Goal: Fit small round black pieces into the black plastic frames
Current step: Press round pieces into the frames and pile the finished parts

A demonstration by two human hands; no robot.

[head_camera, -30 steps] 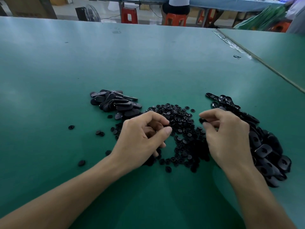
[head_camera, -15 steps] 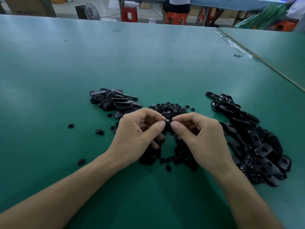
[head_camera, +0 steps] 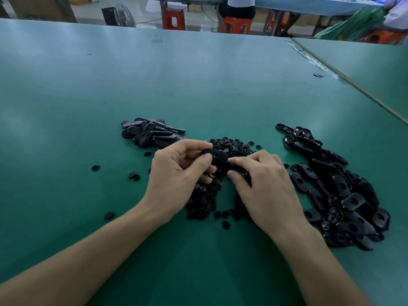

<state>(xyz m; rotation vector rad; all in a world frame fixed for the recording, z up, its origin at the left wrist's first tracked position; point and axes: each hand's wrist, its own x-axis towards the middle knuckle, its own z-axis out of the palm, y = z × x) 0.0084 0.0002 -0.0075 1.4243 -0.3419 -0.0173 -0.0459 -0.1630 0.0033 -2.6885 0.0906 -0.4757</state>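
Green table (head_camera: pixel 198 85) | three black piles | left hand (head_camera: pixel 176 175) pinches one frame (head_camera: pixel 217 156) | right hand (head_camera: pixel 262 184) fingertips touching it

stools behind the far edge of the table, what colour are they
Red and orange: a red stool and an orange stool, clearest at the top of the head view.

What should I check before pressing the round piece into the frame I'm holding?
1. Frame gripped by left hand: ok, thumb and fingers pinch it above the table.
2. Right hand at the frame: ok, fingertips touch its right end.
3. Round piece between the right fingertips: cannot tell, hidden.
4. Piece seated in the frame's hole: cannot tell.
5. Spare round pieces within reach: ok, heap under both hands.
6. Empty frames ready: ok, pile to the right.
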